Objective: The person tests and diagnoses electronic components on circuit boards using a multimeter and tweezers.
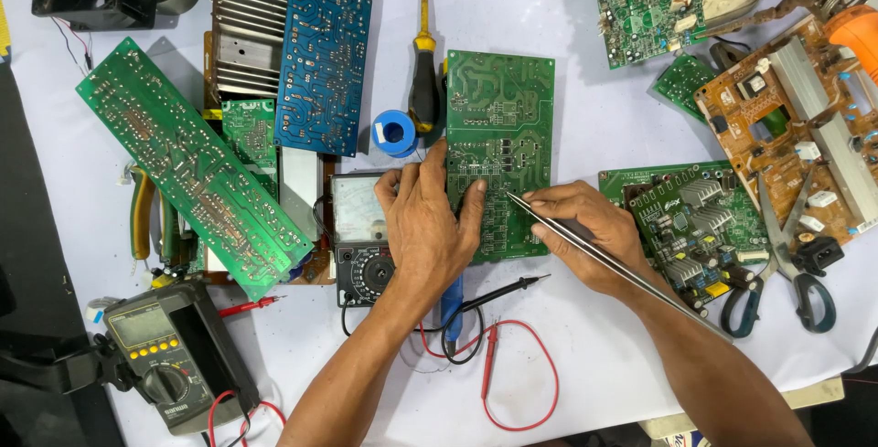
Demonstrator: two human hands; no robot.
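While your left hand [425, 228] presses flat on the green circuit board [499, 127] at frame centre, your right hand [585, 232] pinches thin metal tweezers [604, 260] closed. That board looks stiff, light and fragile; hold its bare edges on the counter [604, 118].

middle board [499, 136]: green, pale trace lines all over
tweezers [604, 260]: shiny silver
solder spool [395, 132]: blue
screwdriver [423, 77]: yellow and black
left board [323, 63]: blue
long board [187, 168]: green
right board [796, 127]: orange-brown
test leads [512, 356]: red, black
tabletop [594, 346]: white
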